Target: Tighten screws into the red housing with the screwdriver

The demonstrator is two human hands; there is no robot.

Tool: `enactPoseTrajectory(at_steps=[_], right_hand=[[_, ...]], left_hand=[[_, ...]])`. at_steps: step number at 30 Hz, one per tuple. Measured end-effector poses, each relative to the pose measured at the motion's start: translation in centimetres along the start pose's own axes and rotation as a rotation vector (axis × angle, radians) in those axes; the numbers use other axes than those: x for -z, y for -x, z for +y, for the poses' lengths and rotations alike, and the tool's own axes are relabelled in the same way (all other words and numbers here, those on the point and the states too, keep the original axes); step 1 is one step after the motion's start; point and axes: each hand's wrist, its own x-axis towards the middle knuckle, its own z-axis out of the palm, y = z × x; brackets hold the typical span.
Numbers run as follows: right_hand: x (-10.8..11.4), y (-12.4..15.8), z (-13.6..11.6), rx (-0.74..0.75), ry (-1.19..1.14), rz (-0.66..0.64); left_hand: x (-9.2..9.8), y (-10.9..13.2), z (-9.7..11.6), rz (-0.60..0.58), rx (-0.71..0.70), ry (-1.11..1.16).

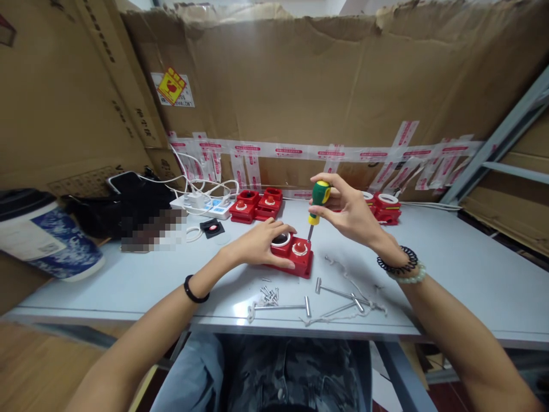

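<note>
A red plastic block (300, 260) with two round sockets lies in the middle of the white table (463, 269). My left hand (257, 243) rests on its left side and holds it down. My right hand (349, 212) grips a green and yellow screwdriver (317, 200) upright, with the tip touching the block's top right corner. A small heap of loose screws (270, 294) lies just in front of the block.
Two T-shaped metal tools (281, 307) (338, 293) and some white string lie near the front edge. More red blocks (256, 205) (386, 207) stand at the back. A white power strip (201, 205), cables, dark items and a paper cup (47, 240) occupy the left. Cardboard walls the back.
</note>
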Motion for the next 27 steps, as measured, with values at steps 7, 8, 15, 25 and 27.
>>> enactPoseTrajectory(at_steps=[7,8,15,25,27], right_hand=[[-2.0,0.0,0.2,0.001,0.363,0.306],[-1.6,0.0,0.3,-0.004,0.341,0.278],[2.1,-0.1,0.9,-0.025,-0.221,-0.29],[-2.3,-0.2,1.2,-0.038,0.229,0.288],[-2.5,-0.2,1.4,-0.023,0.253,0.319]], left_hand=[[-0.1,0.0,-0.1,-0.002,0.012,0.005],[-0.1,0.0,-0.1,-0.003,0.012,0.004],[0.1,0.0,0.0,-0.006,0.008,0.005],[-0.1,0.0,-0.1,-0.001,0.004,-0.016],[-0.1,0.0,-0.1,0.002,0.003,-0.016]])
